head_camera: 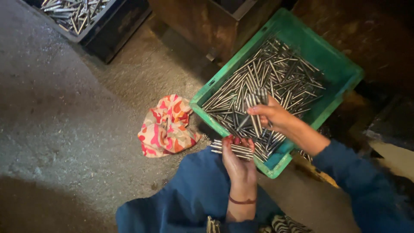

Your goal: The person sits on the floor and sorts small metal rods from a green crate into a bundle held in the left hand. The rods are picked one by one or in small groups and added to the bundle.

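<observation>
A green plastic crate [332, 64] lies tilted on the floor, filled with many thin metal rods [276, 73]. My right hand [274, 116] hovers over the crate's near part and grips a small bunch of rods [257, 101] standing upright. My left hand [238, 162] is just outside the crate's near edge, palm up, holding a bundle of rods [230, 149] that lies across its fingers. Both arms wear blue sleeves, and a dark band circles the left wrist.
A crumpled cloth [167, 127] with orange and pink patches lies on the concrete floor left of the crate. A dark crate [110, 26] with more rods stands at the top left. A rusty brown box [194, 21] is behind the green crate.
</observation>
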